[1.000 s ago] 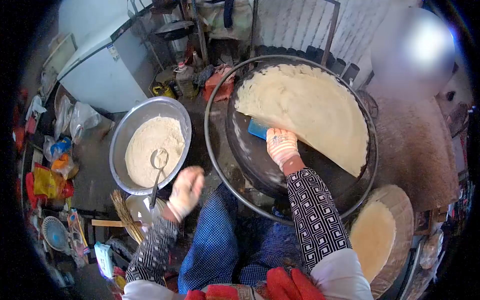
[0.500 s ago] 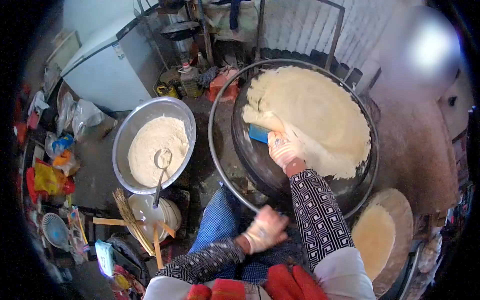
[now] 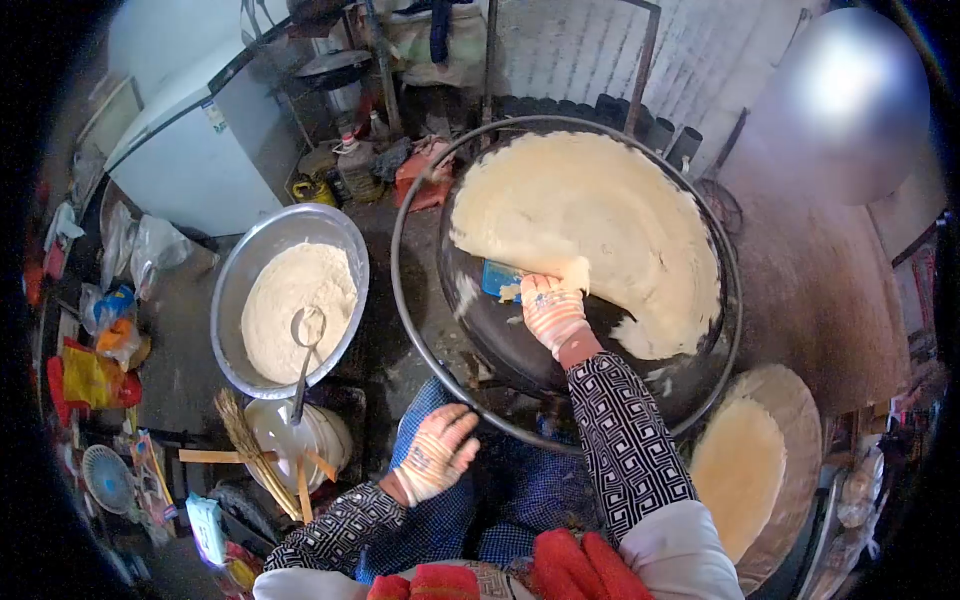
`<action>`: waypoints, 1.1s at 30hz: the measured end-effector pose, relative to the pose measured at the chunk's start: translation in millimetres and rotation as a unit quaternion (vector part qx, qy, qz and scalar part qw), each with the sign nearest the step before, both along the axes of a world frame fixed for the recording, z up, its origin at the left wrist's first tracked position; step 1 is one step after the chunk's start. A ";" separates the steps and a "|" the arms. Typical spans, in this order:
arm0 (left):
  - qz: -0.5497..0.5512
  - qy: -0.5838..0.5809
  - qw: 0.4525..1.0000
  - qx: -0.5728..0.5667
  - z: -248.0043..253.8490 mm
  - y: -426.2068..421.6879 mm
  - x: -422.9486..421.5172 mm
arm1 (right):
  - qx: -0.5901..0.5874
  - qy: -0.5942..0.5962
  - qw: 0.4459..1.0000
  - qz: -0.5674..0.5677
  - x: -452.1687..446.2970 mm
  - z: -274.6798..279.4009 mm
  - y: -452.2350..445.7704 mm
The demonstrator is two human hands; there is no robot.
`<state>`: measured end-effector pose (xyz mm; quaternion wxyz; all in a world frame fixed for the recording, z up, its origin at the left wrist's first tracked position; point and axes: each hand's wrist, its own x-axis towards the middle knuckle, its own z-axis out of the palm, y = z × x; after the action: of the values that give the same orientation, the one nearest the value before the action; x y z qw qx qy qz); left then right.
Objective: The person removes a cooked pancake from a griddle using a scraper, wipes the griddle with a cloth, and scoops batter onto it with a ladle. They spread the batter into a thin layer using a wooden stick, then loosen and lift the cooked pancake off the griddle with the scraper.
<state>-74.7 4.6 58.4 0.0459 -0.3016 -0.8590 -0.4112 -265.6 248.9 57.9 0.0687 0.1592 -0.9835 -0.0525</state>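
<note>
My right hand, in a striped glove, grips a blue scraper over a round black griddle. A thin, pale layer of batter covers much of the griddle. Its near edge is lifted and folded beside the scraper and my fingers, and dark metal shows to the right of the hand. My left hand, gloved too, hangs over my knee just outside the metal ring around the griddle. Its fingers are apart and nothing is in them.
A metal basin of thick batter with a ladle stands at left. Below it are a white bucket and a straw brush. At lower right, a round tray bears a pale flatbread. A white freezer stands behind.
The near edge of the batter layer has been pushed back and folded, baring dark griddle. My left hand has moved left, away from the ring's near side. The view has shifted slightly.
</note>
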 end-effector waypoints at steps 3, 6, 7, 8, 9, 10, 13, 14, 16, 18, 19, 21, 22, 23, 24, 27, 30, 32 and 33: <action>0.047 0.066 0.995 -0.056 7.3 -10.3 -27.3 | 0.057 0.002 0.998 -0.018 -1.2 7.0 -1.3; 0.117 0.142 0.980 -0.080 11.8 -21.7 -83.6 | 0.058 -0.005 0.998 -0.039 -1.2 4.6 -0.8; 0.132 0.152 0.975 -0.091 19.1 -24.6 -107.1 | 0.066 -0.020 0.997 -0.042 -3.6 5.6 -0.6; 0.145 0.161 0.971 -0.101 25.4 -26.5 -130.7 | 0.068 -0.023 0.997 -0.041 -4.7 5.7 -1.0; 0.164 0.161 0.964 -0.135 26.6 -27.2 -153.4 | 0.069 -0.026 0.996 -0.042 -5.1 5.2 -1.1; 0.183 0.161 0.955 -0.168 27.2 -25.2 -175.2 | 0.071 -0.029 0.996 -0.042 -5.2 7.0 -1.2; 0.169 0.159 0.951 -0.204 41.0 -5.6 -227.8 | 0.047 -0.027 0.997 -0.062 -3.9 10.6 -1.6; 0.160 0.158 0.950 -0.219 51.0 5.8 -239.1 | 0.037 -0.012 0.997 -0.061 -3.1 12.4 -1.6; 0.127 0.199 0.946 -0.223 59.4 26.2 -260.0 | 0.030 -0.021 0.998 -0.058 -4.6 16.3 -0.2; 0.048 0.219 0.936 -0.272 67.5 45.9 -276.6 | 0.035 0.045 0.998 -0.038 -5.3 11.2 5.7; 0.022 0.289 0.934 -0.209 73.8 60.0 -274.8 | 0.016 0.008 0.998 -0.055 -7.4 6.9 7.8; 0.000 0.364 0.914 -0.178 91.1 91.4 -265.4 | 0.005 -0.038 0.996 -0.079 -18.0 -2.0 14.2; -0.011 0.374 0.907 -0.195 106.4 107.8 -254.3 | 0.015 -0.048 0.995 -0.086 -25.0 -7.4 19.0; -0.022 0.407 0.888 -0.212 125.0 126.1 -237.7 | 0.055 -0.032 0.995 -0.083 -36.4 -12.1 26.9; -0.032 0.440 0.868 -0.229 140.8 145.4 -222.7 | 0.095 -0.016 0.992 -0.078 -43.8 -15.0 33.0; -0.064 0.489 0.844 -0.212 170.4 201.4 -193.9 | 0.053 -0.004 0.993 -0.107 -63.1 -19.6 58.3; -0.070 0.479 0.829 -0.278 191.8 245.1 -185.7 | 0.019 0.004 0.993 -0.119 -73.6 -22.2 75.6; -0.073 0.433 0.804 -0.401 199.4 269.3 -172.4 | 0.002 0.013 0.993 -0.117 -68.9 -26.8 85.3; -0.079 0.407 0.786 -0.459 203.2 281.3 -165.5 | -0.006 0.018 0.993 -0.116 -61.7 -29.0 88.6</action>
<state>-240.2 285.9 261.6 0.2153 -0.4930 -0.8212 0.1906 -327.3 337.5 28.9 0.0810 0.0424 -0.9942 -0.0572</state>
